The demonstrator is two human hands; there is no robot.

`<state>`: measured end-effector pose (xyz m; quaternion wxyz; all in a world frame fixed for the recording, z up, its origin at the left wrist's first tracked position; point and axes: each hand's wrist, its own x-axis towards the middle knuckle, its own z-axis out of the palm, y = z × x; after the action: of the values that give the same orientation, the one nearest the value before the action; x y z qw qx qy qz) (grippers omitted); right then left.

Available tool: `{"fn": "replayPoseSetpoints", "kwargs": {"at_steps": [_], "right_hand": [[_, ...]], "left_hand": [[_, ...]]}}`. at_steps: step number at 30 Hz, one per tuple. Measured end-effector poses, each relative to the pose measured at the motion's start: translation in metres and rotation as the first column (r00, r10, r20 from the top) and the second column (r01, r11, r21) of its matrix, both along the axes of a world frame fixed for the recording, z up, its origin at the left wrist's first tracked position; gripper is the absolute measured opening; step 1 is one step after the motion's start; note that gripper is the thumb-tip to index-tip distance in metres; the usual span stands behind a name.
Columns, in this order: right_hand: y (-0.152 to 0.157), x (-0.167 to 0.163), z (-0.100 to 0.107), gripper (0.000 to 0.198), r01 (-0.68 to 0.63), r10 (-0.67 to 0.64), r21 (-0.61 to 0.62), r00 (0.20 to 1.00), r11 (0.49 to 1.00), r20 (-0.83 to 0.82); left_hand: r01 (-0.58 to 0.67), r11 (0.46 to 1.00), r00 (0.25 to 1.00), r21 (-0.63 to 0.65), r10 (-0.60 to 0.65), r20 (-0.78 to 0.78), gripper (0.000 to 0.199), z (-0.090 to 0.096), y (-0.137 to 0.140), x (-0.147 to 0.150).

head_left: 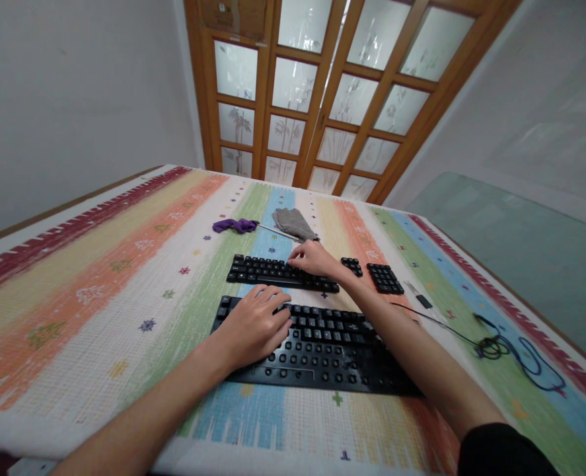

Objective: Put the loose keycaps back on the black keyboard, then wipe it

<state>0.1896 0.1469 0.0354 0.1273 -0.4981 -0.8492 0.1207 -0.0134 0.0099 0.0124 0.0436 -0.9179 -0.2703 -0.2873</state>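
We're resting our spread, seemingly empty left hand (261,324) on the keyboard (312,360), ideally steadying it; our half-curled right hand (312,256) is reaching to detached keycaps (263,270), any hold unclear.

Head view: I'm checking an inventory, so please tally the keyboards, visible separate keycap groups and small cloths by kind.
Keyboard: 1
Keycap groups: 3 (long block, small block, number-pad block)
Small cloths: 2 (grey cloth, purple cloth)
Total: 6
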Motion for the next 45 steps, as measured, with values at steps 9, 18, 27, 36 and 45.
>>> {"fn": "replayPoseSetpoints", "kwargs": {"at_steps": [9, 18, 27, 36, 45], "right_hand": [[0.0, 0.0, 0.002, 0.015, -0.019, 0.019, -0.028, 1.0, 0.999, -0.004], [0.002, 0.0, -0.003, 0.014, -0.039, 0.036, -0.05, 0.998, 0.998, -0.058], [0.006, 0.0, -0.005, 0.009, -0.028, 0.022, -0.06, 0.994, 0.998, -0.109], [0.004, 0.004, -0.002, 0.011, -0.044, 0.042, -0.005, 0.98, 0.999, -0.195], [-0.077, 0.022, 0.016, 0.006, -0.186, 0.17, -0.012, 0.92, 0.982, -0.353]], "left_hand": [[0.002, 1.0, 1.0, -0.006, -0.002, 0.006, 0.016, -0.002, 0.0, 0.0], [0.0, 1.0, 1.0, 0.015, 0.0, -0.009, 0.016, -0.001, 0.0, 0.0], [0.002, 1.0, 1.0, 0.017, -0.002, 0.006, 0.017, -0.002, 0.001, 0.0], [-0.01, 1.0, 1.0, 0.002, 0.01, 0.009, 0.015, -0.003, 0.001, 0.0], [-0.009, 0.999, 1.0, -0.04, 0.009, -0.003, 0.015, -0.001, -0.001, -0.001]]}}
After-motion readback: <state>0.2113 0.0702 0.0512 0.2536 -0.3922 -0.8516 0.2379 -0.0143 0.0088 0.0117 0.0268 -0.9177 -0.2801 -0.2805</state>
